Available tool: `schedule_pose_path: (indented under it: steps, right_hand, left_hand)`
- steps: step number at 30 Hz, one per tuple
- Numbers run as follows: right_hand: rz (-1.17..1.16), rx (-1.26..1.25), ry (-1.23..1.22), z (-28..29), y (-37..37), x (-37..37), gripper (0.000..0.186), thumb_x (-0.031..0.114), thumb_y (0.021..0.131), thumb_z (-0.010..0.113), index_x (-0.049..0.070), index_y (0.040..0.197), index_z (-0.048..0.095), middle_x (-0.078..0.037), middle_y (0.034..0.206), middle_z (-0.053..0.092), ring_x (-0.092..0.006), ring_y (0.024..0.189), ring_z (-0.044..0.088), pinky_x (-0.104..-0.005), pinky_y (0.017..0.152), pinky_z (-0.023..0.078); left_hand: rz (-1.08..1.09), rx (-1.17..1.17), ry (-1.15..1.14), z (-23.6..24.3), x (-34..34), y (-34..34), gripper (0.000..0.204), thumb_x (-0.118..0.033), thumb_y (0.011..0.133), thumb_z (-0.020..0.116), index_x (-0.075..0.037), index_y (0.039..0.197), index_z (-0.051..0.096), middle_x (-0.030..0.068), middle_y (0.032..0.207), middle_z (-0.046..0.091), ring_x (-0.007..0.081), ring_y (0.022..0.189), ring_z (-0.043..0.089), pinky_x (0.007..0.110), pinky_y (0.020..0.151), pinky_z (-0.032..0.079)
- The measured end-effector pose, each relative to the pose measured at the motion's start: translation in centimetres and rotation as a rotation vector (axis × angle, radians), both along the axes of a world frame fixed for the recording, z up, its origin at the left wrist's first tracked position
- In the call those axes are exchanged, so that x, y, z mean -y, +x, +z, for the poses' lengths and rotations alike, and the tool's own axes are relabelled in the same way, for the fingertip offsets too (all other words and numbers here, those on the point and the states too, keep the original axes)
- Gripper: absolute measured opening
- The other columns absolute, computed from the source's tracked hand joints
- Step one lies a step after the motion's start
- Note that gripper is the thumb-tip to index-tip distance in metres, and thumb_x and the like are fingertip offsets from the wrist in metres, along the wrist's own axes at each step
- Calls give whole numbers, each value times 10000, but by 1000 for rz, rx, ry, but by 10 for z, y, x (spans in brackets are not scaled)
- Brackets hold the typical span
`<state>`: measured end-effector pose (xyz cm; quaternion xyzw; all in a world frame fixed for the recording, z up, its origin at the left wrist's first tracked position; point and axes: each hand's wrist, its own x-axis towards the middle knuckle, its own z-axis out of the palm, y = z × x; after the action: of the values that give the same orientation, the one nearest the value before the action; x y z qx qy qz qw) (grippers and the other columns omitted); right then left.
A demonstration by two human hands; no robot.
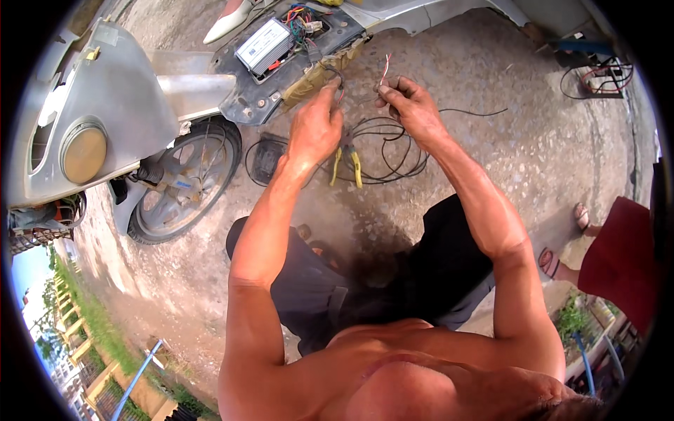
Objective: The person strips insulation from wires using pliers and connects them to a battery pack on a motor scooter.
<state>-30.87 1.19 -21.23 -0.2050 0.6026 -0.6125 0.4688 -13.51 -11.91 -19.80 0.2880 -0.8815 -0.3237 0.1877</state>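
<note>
A red-and-white wire (386, 67) is pinched above the ground in the right hand (414, 109); a dark cable (333, 69) is gripped by the left hand (316, 125) beside the scooter footboard (242, 91). On the silver box (276, 36) there, a pale label (255, 50) is seen, its print illegible

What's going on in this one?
A person leans over concrete ground beside a partly opened grey scooter. Their right hand pinches thin red-and-white wires, ends pointing up. The left hand is at a dark wire near the scooter's exposed silver ribbed metal box; its exact grip is hard to see. Between the forearms, yellow-handled pliers lie on the ground beside a loose coil of thin black cable.
</note>
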Motion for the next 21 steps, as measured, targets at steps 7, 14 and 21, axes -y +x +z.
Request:
schedule_pose_path:
  steps: [7,14,21]
  right_hand:
    - [165,-274,-58,17,18,-4,246,219,972,684,-15,1046,679,-30,858,690,-88,791,608,-282,675,476]
    - [395,-318,-92,24,33,-13,225,206,965,673,-19,983,672,1,764,617,-65,731,506,-294,637,448]
    - [235,-89,-110,25,29,-6,235,213,961,684,-12,1016,643,-36,832,676,-107,724,622,-279,635,483]
  left_hand:
    - [58,18,96,44,6,10,324,-153,899,718,6,1180,693,107,928,716,174,792,654,302,715,520]
    - [-40,-161,628,37,-2,7,231,-153,947,710,27,1091,714,24,867,683,78,764,588,241,687,484]
    - [-31,-318,899,32,0,9,141,-95,949,692,6,1038,733,9,826,668,82,682,551,236,643,456]
